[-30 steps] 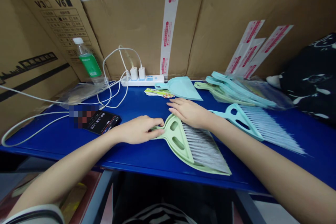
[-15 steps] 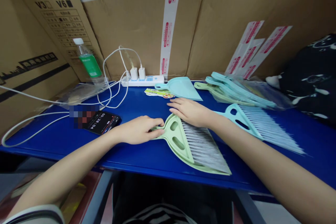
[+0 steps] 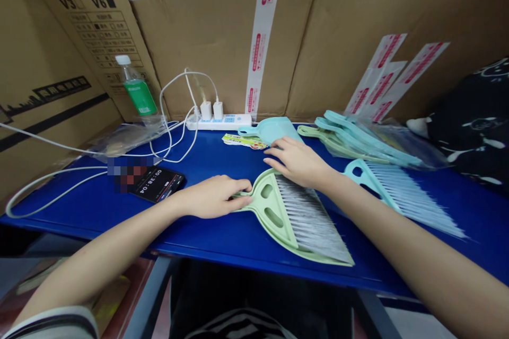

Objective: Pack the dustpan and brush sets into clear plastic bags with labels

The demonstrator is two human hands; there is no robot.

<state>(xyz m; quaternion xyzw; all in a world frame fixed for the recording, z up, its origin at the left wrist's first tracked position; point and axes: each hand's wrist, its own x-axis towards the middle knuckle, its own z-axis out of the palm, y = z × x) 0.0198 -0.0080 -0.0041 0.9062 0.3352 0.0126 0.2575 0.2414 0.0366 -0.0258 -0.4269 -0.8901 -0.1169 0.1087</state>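
A light green hand brush with grey bristles lies on top of a matching green dustpan near the table's front edge. My left hand is closed around their stacked handles, thumb and fingers pinching from the left. Over the far corner of the bristles is my right hand, open, fingers spread and holding nothing; whether it touches the bristles I cannot tell. Beyond its fingertips lies a light blue dustpan. A light blue brush rests to the right, its handle partly hidden by my right forearm.
Several more blue and green pieces in clear plastic lie at the back right, beside a dark patterned cloth item. Left are a phone, white cables, a bottle and a power strip. Cardboard walls the back.
My right hand has lifted off the green set's far edge and shifted slightly right and away, fingers spreading. My left hand keeps its grip on the handles. The view has shifted slightly.
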